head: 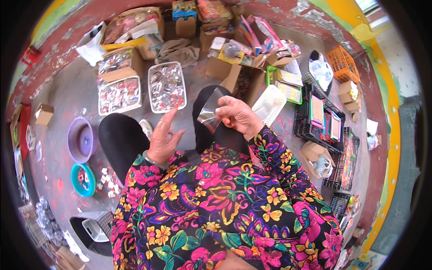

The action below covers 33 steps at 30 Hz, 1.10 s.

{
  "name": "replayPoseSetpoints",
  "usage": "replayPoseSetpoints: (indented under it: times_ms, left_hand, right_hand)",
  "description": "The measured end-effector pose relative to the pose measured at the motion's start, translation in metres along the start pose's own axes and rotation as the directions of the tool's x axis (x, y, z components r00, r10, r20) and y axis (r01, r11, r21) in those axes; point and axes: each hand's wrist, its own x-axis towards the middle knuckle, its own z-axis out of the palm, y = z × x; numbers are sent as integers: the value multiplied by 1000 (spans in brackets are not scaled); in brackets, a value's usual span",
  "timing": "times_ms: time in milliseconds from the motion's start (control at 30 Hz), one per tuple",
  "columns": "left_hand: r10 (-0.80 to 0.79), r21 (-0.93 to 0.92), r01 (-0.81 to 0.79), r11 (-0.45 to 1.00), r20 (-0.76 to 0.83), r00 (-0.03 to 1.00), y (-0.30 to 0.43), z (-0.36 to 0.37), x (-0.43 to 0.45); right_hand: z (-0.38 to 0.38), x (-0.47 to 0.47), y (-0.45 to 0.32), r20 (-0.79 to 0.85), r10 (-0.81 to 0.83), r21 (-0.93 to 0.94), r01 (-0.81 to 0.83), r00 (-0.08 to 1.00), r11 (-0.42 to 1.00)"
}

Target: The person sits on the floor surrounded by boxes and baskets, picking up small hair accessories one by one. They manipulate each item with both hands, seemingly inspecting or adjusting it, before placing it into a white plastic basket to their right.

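Observation:
My right hand [239,114] pinches a small clear plastic bag [211,109] between thumb and fingers, above my right knee. Whether anything lies inside the bag I cannot tell. My left hand [165,136] hovers between my knees with fingers apart and nothing in it, a bracelet at its wrist. Beyond its fingertips stands a white plastic basket [184,84] full of small clear-wrapped items, a red ring-shaped thing near its close corner. Left of it is another white basket [139,98] of similar wrapped pieces.
Ahead are an open cardboard box [260,84], an empty white basket [270,104] and a green tray [301,96]. Black crates [300,131] stand to the right. A purple basin [71,140] and a teal basin [75,180] sit at left, beside white scraps [109,180] on the floor.

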Motion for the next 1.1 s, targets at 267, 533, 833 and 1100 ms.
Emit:
replayPoseSetpoints:
  times_ms: [267,533,833,1100]
  left_hand:
    - [145,-5,-145,989,66,987,2,-9,-3]
    - [-248,-378,274,884,117,962,-6,-6,-7]
    - [-544,-612,616,496,333,770,-20,-6,-4]
    - [-420,-556,471,685,227,879,-24,4,-9]
  right_hand:
    - [42,21,19,127,116,-103,-104,985,989]
    - [51,22,34,21,-11,-260,16,1000,965]
    - [54,26,39,76,-230,-391,241,970,888]
    - [55,30,58,139,-248,-371,282,959,885]
